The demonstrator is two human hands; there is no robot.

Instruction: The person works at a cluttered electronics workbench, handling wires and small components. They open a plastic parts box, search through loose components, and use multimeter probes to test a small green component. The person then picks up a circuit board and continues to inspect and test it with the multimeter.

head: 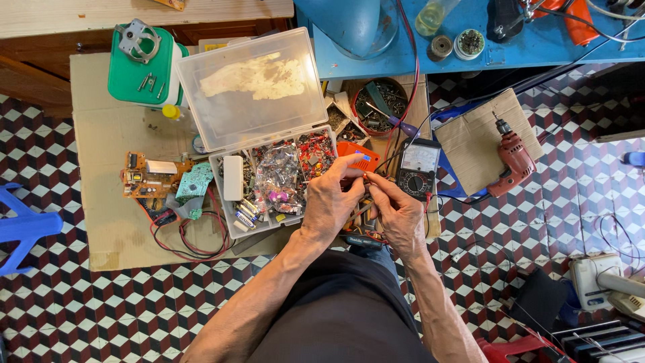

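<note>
Between both hands (366,202), tiny component (365,176).

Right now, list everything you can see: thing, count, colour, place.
parts box: 1, clear, lid open, centre, on cardboard
circuit boards: 2, orange and green, left of box
multimeter: 1, black, right of hands
drill: 1, red, right, on floor
green tub: 1, upper left
blue table: 1, top
blue stool: 1, far left
red wires: loose coil, below boards
screw bowl: 1, red, above multimeter
left hand: 1, fingertips pinching something small, too small to tell
right hand: 1, meeting left hand
</note>
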